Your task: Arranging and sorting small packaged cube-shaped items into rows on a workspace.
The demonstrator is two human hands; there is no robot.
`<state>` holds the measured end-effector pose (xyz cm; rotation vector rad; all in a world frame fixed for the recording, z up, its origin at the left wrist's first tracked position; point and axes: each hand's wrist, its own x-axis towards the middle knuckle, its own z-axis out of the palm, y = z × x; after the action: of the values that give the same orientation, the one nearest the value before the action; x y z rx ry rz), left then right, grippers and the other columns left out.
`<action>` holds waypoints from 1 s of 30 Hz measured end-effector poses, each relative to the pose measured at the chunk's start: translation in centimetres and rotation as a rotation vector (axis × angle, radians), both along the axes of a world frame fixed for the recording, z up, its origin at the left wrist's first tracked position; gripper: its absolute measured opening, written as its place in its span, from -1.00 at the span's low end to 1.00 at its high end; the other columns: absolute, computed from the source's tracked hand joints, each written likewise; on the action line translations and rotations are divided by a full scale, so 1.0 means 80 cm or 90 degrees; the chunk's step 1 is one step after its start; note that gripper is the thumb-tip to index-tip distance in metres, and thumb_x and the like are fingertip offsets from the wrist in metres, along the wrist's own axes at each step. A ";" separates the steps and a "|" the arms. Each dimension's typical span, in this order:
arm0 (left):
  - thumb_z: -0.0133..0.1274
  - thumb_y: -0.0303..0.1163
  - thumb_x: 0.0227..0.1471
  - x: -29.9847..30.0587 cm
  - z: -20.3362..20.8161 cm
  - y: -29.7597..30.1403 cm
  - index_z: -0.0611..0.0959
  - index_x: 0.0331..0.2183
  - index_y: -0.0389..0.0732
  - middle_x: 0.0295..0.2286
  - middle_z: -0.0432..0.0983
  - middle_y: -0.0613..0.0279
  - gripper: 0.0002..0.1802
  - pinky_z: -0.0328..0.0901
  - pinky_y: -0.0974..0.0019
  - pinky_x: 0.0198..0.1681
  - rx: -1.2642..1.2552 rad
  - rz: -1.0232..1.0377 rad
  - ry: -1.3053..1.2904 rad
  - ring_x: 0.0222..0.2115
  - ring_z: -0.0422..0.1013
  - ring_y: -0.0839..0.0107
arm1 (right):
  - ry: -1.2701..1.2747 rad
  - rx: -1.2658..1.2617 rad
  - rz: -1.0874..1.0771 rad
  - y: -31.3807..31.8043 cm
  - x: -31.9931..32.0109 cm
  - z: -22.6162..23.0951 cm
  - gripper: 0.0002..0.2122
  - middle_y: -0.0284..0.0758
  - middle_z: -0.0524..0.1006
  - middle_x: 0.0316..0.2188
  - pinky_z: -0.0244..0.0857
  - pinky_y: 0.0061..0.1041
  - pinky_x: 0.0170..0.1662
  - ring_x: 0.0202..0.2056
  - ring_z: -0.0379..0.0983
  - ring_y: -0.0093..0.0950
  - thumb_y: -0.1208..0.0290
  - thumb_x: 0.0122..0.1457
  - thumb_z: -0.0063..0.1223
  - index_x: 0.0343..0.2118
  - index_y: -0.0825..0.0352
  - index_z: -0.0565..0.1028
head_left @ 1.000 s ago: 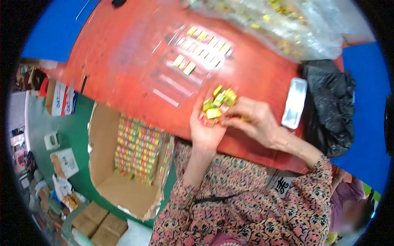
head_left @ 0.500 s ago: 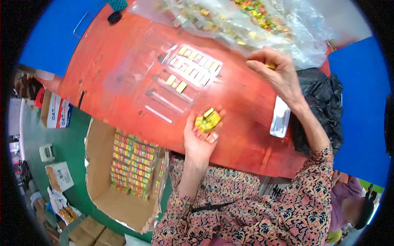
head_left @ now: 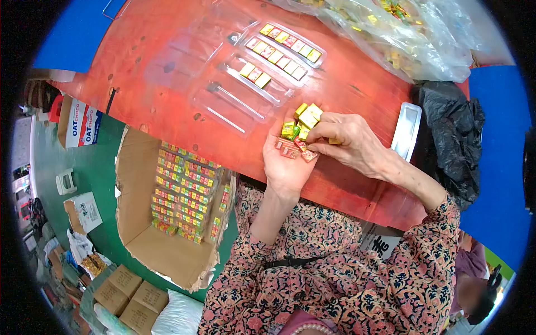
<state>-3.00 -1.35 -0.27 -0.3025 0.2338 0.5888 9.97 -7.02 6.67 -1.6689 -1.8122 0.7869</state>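
Note:
My left hand [head_left: 287, 170] is turned palm up and cups a small heap of wrapped candies [head_left: 309, 115], yellow, green and red. Over its edge, my right hand [head_left: 360, 146] pinches a yellow-wrapped candy [head_left: 334, 141] between thumb and fingers; part of that piece is hidden. Beyond the hands, clear plastic trays [head_left: 277, 99] lie on the red table. The two farther rows are lined with candies [head_left: 279, 59], and the third row holds three candies [head_left: 254, 75] at its middle. The nearest trough [head_left: 237, 103] shows no candies.
A large clear bag [head_left: 385, 47] of candies lies at the far right. Near the right edge are a shiny narrow tray [head_left: 406, 132] and a black plastic bag [head_left: 449, 142]. Below left stands an open carton [head_left: 137, 195] with packed candy rows [head_left: 184, 192]. Another person [head_left: 472, 279] is at lower right.
My right hand has come down and left from beside the bag to the heap in my left palm. A third candy now sits in the third row. The view has shifted.

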 end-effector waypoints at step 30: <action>-0.33 -0.15 0.12 -0.002 -0.006 -0.003 0.42 -0.08 -0.12 -0.05 0.30 0.10 -0.58 -0.02 -0.11 0.12 0.027 -0.019 -0.087 0.03 0.17 0.19 | 0.070 -0.055 -0.113 0.081 0.005 0.002 -0.78 -0.34 0.41 -0.72 0.20 -0.54 -0.53 -0.62 0.33 -0.63 0.40 -0.10 0.13 -0.41 0.41 0.43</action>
<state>-3.16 -1.56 -0.73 -0.2964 0.0945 0.5400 10.40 -0.57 6.81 -1.7763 -1.5514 0.8709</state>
